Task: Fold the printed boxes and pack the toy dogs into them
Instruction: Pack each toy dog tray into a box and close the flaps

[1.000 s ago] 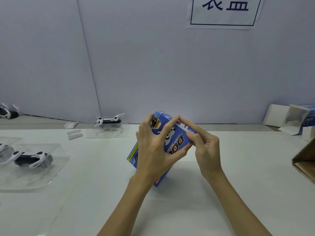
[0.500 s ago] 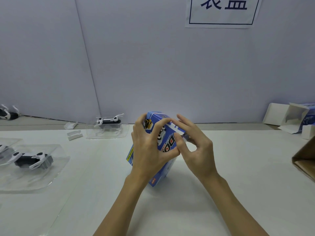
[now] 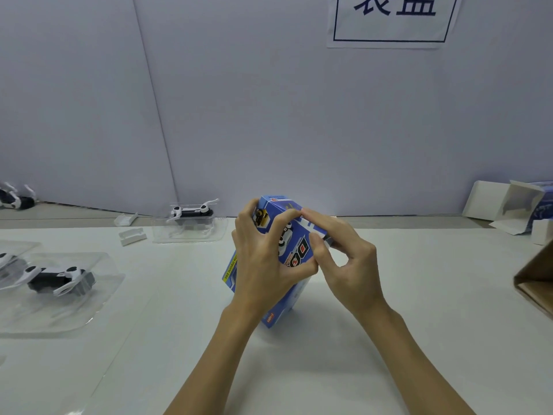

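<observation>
Tilted a touch more upright since a second ago, the blue printed box (image 3: 294, 250) is now propped on its lower corner near the middle of the table (image 3: 389, 339), and the right hand has been drawn back from its upper edge to its right side. The box is gripped by the left hand (image 3: 266, 265), fingers curled over the printed face and thumb wrapped round the near side. A white flap at the box's upper right is pinched by the right hand (image 3: 350, 262), forefinger laid along the top edge, thumb pressed in from below.

Toward the left edge of the table, a black-and-white toy dog (image 3: 58, 281) is seen lying in a clear plastic tray (image 3: 98, 307). Another toy dog (image 3: 191, 211) is seated in a second tray by the back edge, with small white plastic pieces (image 3: 131, 236) just beside it. An opened white box (image 3: 514, 209) is glimpsed at the far right corner, and a brown cardboard carton (image 3: 535, 280) at the right edge.
</observation>
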The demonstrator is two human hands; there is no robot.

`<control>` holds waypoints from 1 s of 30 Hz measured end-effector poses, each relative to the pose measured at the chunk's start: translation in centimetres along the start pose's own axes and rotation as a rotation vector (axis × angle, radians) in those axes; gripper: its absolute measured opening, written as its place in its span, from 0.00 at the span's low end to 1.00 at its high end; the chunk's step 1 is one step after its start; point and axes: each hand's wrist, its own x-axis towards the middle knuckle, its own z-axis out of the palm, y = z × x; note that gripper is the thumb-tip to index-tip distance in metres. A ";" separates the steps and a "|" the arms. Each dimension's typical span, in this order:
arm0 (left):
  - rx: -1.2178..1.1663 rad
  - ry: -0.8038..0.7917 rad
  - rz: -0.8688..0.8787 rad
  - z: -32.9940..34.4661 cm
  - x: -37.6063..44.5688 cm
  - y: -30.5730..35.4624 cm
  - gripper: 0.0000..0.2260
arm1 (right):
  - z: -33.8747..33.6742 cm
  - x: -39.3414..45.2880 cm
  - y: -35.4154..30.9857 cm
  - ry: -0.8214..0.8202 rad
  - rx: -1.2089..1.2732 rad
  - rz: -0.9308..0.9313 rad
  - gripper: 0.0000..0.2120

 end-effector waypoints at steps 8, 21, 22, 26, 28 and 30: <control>-0.039 -0.013 0.121 0.3 0.0 0.6 0.23 | -0.9 0.5 -0.3 0.076 0.260 0.306 0.16; -0.062 -0.028 0.027 -0.1 0.5 1.3 0.17 | 0.3 0.0 -0.2 0.038 0.124 0.123 0.18; -0.061 -0.032 0.024 -0.1 0.4 1.3 0.17 | -0.1 0.0 0.0 0.020 0.081 0.082 0.18; -0.030 0.021 0.068 0.4 0.2 1.2 0.21 | -1.0 0.0 0.2 -0.041 -0.082 -0.053 0.18; -0.073 0.074 0.044 0.4 0.1 0.8 0.27 | -0.5 0.0 0.1 -0.043 -0.115 -0.078 0.19; -0.041 0.085 0.031 0.4 -0.1 0.5 0.28 | 0.1 0.1 -0.2 -0.022 -0.122 -0.088 0.17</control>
